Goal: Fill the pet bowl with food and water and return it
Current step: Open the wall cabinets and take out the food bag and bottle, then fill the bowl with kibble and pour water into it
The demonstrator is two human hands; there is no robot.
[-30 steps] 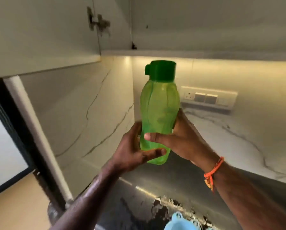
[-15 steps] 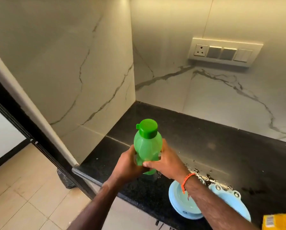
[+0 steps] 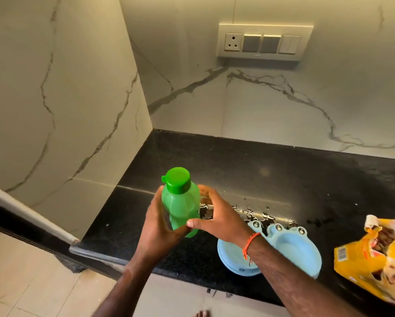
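Note:
A green plastic bottle (image 3: 181,200) with a closed dark green cap is upright above the black counter (image 3: 237,170). My left hand (image 3: 159,227) wraps its lower body from the left. My right hand (image 3: 214,216) grips it from the right, thumb across the front. To the right, near the counter's front edge, lies a light blue double pet bowl (image 3: 290,245) with frog eyes, partly hidden by my right forearm. An open yellow pet food bag (image 3: 375,255) lies at the far right, brown kibble showing at its mouth.
Water drops are scattered on the counter behind the bowl. Marble walls close the corner on the left and back. A socket and switch panel (image 3: 264,41) is on the back wall. Tiled floor lies below left.
The bottle has come down from head height to just above the counter, still in both hands. The view has tilted down, bringing the bowl and food bag into sight.

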